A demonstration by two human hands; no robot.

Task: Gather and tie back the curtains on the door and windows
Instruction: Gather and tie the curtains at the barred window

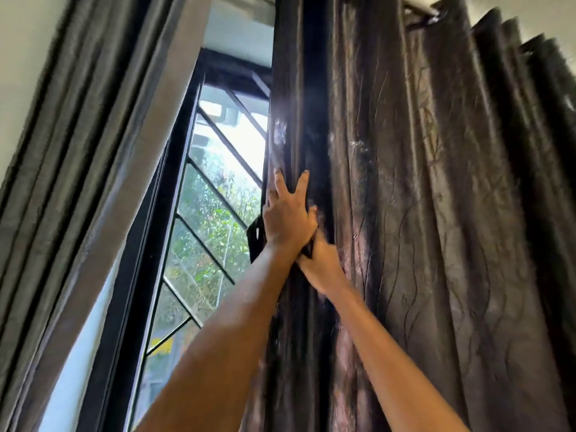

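Room: window w/ black frame & slanting bars standing left of centre, greenery showing outside; grey curtain hanging far left.
Brown curtain: hanging right of window, filling centre & right, left edge bunching into folds.
L hand: fingers spreading, pressing flat on bunched folds.
R hand: sitting just below, touching L wrist, fingers curling into fabric, pinching a fold; tips hidden.

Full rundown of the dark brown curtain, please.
The dark brown curtain is glossy, satin-like fabric with an embossed wavy vine pattern, hanging in deep vertical folds from a rod at top right. Its left edge, beside the window, is bunched. The left hand presses flat on the bunch; the right hand grips it just below.
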